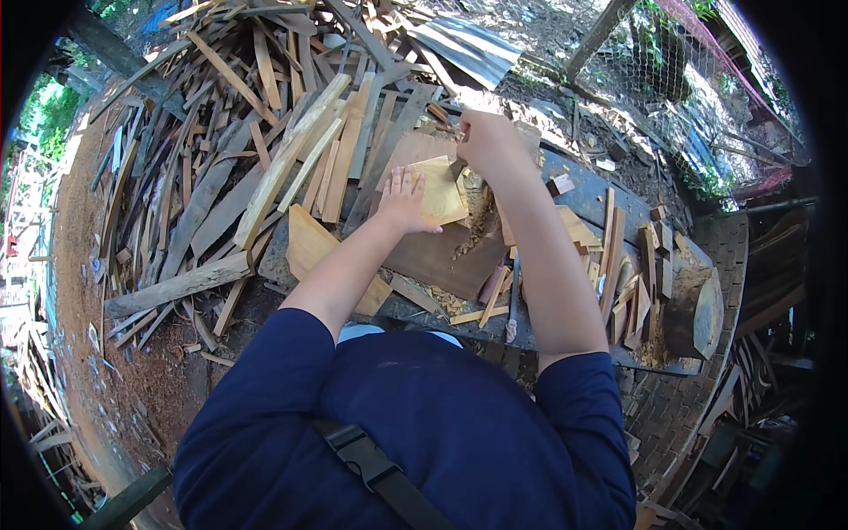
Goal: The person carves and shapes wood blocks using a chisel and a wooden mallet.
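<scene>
My left hand lies with its fingers spread flat on a pale yellow piece of wood. That piece rests on a wider brown board. Closed in a fist, my right hand grips a hand tool with a short dark blade; its exact kind is hard to make out, as the fist hides the handle. The blade is at the right edge of the yellow wood. Wood shavings lie on the brown board just right of the piece.
A large heap of planks and offcuts rises at the far left. Right of my right forearm, wood scraps and a cut log block sit on the dark work surface. A wire mesh fence stands at the far right.
</scene>
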Action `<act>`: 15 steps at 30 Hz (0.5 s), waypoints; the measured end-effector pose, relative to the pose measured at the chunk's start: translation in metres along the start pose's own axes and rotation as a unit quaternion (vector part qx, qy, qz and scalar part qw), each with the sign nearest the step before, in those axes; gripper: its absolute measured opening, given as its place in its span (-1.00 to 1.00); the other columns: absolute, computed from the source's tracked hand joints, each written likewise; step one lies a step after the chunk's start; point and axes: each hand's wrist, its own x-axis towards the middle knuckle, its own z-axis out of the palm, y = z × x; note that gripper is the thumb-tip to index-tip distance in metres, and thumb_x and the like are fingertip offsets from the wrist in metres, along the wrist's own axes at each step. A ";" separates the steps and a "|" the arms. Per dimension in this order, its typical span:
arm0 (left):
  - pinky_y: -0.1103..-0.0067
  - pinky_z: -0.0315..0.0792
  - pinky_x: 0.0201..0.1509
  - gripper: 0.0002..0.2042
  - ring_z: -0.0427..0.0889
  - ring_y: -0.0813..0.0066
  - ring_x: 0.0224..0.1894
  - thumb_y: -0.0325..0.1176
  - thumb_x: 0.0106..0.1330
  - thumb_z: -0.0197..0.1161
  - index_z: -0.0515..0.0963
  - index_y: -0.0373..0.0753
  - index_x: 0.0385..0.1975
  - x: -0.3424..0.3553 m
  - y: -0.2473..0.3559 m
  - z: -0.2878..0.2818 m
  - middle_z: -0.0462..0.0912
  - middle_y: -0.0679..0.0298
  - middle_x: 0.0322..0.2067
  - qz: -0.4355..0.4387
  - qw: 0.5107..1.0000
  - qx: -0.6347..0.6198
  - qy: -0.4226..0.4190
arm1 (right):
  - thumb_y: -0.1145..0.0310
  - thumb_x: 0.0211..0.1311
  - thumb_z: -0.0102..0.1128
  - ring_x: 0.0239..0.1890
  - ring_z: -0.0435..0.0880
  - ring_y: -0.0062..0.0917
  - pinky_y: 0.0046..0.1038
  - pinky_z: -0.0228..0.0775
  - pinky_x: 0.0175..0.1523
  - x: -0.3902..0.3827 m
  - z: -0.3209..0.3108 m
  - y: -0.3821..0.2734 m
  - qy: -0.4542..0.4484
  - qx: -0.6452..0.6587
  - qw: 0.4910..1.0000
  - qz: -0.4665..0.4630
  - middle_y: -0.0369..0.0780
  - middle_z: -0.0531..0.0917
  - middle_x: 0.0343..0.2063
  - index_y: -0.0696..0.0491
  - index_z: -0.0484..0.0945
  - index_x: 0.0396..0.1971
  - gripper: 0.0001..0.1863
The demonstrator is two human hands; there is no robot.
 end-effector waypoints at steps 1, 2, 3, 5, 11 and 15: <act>0.23 -0.33 0.36 0.16 -0.42 -0.03 0.34 0.43 -0.20 0.13 -0.22 -0.23 0.30 0.001 0.000 -0.001 -0.39 -0.06 0.30 0.001 1.000 0.006 -0.002 | 0.49 -0.22 0.20 -0.39 0.60 -0.28 -0.36 0.42 -0.29 -0.002 0.001 -0.007 -0.001 -0.018 1.000 0.016 -0.11 0.60 -0.52 0.12 0.49 -0.44 -0.78; 0.23 -0.33 0.36 0.16 -0.42 -0.03 0.34 0.43 -0.20 0.13 -0.22 -0.23 0.30 0.000 0.002 0.000 -0.39 -0.06 0.30 0.005 1.000 0.006 -0.004 | 0.49 -0.20 0.18 -0.34 0.59 -0.23 -0.33 0.41 -0.23 -0.004 0.004 -0.013 -0.001 -0.035 0.999 0.032 -0.09 0.60 -0.49 0.12 0.49 -0.44 -0.79; 0.25 -0.36 0.36 0.15 -0.44 -0.02 0.34 0.42 -0.18 0.11 -0.25 -0.22 0.30 -0.001 0.005 -0.001 -0.40 -0.04 0.31 -0.001 1.000 0.013 -0.018 | 0.49 -0.20 0.18 -0.34 0.59 -0.23 -0.33 0.41 -0.23 -0.006 0.007 -0.015 0.001 -0.036 0.999 0.038 -0.09 0.60 -0.49 0.12 0.49 -0.44 -0.79; 0.27 -0.39 0.36 0.13 -0.45 -0.01 0.35 0.40 -0.15 0.10 -0.27 -0.20 0.30 0.001 0.008 -0.006 -0.40 -0.02 0.31 -0.001 0.999 0.021 -0.034 | 0.50 -0.14 0.13 -0.32 0.58 -0.18 -0.27 0.39 -0.21 -0.010 0.015 -0.018 0.050 -0.034 0.998 0.023 -0.06 0.59 -0.47 0.13 0.49 -0.45 -0.84; 0.26 -0.41 0.36 0.11 -0.47 -0.02 0.34 0.41 -0.12 0.06 -0.29 -0.20 0.30 0.008 0.008 0.002 -0.41 -0.02 0.31 -0.016 0.999 0.037 -0.028 | 0.48 0.03 0.04 -0.33 0.65 -0.30 -0.41 0.52 -0.30 -0.019 0.025 -0.037 0.050 -0.090 0.995 -0.010 -0.04 0.61 -0.47 0.16 0.53 -0.44 -0.88; 0.27 -0.41 0.36 0.11 -0.47 -0.02 0.34 0.42 -0.11 0.03 -0.30 -0.21 0.30 -0.004 0.014 -0.020 -0.41 -0.03 0.31 -0.008 0.999 -0.007 -0.035 | 0.54 -0.02 0.01 -0.34 0.61 -0.17 -0.32 0.48 -0.24 -0.030 0.029 -0.051 0.039 -0.048 0.997 0.037 -0.01 0.58 -0.48 0.16 0.49 -0.45 -0.89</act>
